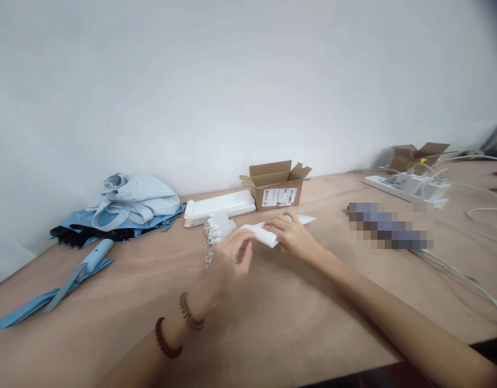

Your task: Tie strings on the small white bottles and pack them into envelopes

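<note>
Both the left hand point(231, 252) and right hand point(291, 233) pinch a white paper point(266, 237) between their fingers. Its long axis runs sideways, right end slanting toward the viewer.

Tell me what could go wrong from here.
The curled white sheet might crease or spring open: the right hand lies over it and the left hand is at its edge. The left hand could also knock the white corded pieces close behind it, and their cords might tangle.
</note>
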`<state>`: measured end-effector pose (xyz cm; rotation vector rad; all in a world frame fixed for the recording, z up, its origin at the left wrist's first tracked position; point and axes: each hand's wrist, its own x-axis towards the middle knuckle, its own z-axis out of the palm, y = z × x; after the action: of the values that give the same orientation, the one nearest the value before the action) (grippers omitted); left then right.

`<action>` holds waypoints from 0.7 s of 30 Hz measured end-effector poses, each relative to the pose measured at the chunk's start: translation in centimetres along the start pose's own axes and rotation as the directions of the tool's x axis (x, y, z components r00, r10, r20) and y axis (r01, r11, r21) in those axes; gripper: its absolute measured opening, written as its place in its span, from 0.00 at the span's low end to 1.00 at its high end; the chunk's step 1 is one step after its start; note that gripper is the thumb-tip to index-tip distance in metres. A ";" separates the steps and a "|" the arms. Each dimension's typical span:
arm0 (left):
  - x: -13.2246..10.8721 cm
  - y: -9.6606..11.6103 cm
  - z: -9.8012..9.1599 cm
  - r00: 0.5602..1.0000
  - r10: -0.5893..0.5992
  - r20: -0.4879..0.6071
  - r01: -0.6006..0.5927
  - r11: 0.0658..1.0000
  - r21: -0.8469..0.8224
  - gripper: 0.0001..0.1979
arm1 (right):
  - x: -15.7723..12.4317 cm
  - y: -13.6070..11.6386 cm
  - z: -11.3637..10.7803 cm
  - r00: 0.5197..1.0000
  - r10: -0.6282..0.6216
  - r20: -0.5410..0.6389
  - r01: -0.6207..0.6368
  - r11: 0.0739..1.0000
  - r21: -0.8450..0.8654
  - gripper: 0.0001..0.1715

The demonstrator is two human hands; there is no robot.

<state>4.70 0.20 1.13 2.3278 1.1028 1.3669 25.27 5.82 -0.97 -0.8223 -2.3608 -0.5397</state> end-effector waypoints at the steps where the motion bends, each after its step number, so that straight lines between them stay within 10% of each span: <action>1: 0.0 -0.1 0.3 0.998 0.065 0.020 -0.066 0.994 0.091 0.11 | 0.1 -0.1 -0.1 0.999 -0.005 -0.037 0.005 1.000 0.001 0.17; 5: 1.2 -0.4 1.5 0.987 0.036 0.154 -0.082 0.950 0.302 0.10 | 0.5 -0.3 -1.1 0.994 -0.004 -0.112 0.003 1.000 -0.011 0.09; 10: 4.3 -1.4 3.0 0.932 -0.333 0.141 0.285 0.917 0.281 0.05 | 0.6 0.8 -2.2 0.961 0.208 -0.181 -0.221 0.974 -0.052 0.12; 15: 6.9 -2.8 4.0 0.747 -0.579 0.328 0.521 0.815 0.252 0.12 | -0.1 1.7 -1.5 0.930 0.264 0.257 -0.282 0.959 0.034 0.29; 21: 7.3 -2.8 4.0 0.764 -0.551 0.335 0.413 0.817 0.402 0.17 | -1.0 1.7 -0.2 0.888 0.225 0.402 -0.287 0.953 0.101 0.19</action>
<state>8.72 7.91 2.24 2.1357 1.6918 0.4695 27.16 6.54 -1.14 -1.2368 -2.5428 -0.0787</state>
